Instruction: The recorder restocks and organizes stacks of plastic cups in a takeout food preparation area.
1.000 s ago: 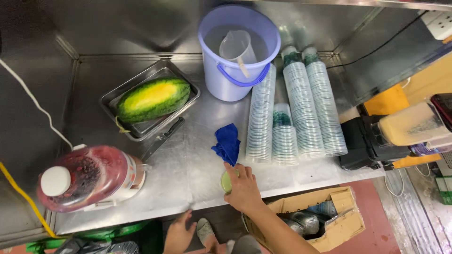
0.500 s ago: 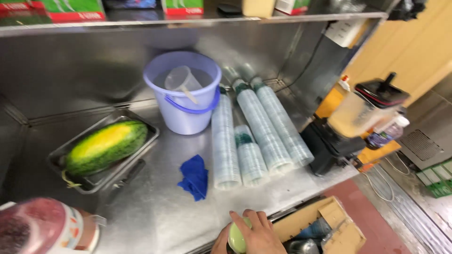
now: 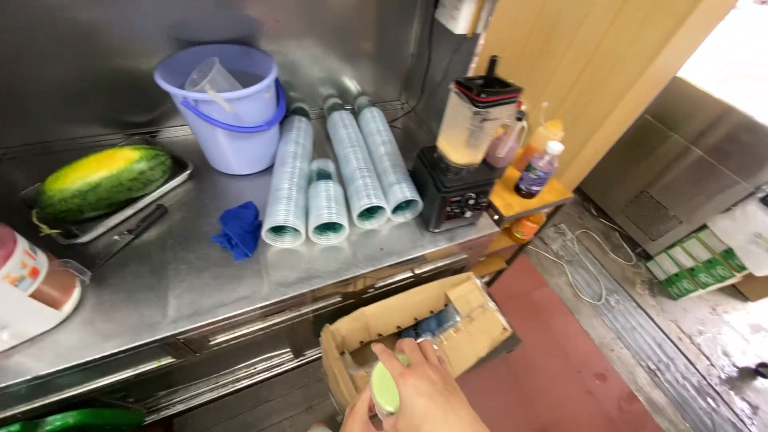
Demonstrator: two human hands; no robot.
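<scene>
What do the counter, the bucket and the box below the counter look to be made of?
Counter: looks like stainless steel, with a grey brushed sheen and blurred reflections.
Bucket: seemingly plastic, smooth pale lilac with a matching moulded handle.
Box: brown cardboard, matte, with folded flaps.
Right hand over it holds a pale green lidded cup, probably plastic.

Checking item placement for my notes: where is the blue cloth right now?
The blue cloth lies crumpled on the steel counter, left of centre, between the knife and the sleeves of stacked cups.

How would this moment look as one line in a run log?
right hand: holds pale green lid | over: cardboard box | left hand: unseen | counter: cup stacks, blender
</scene>
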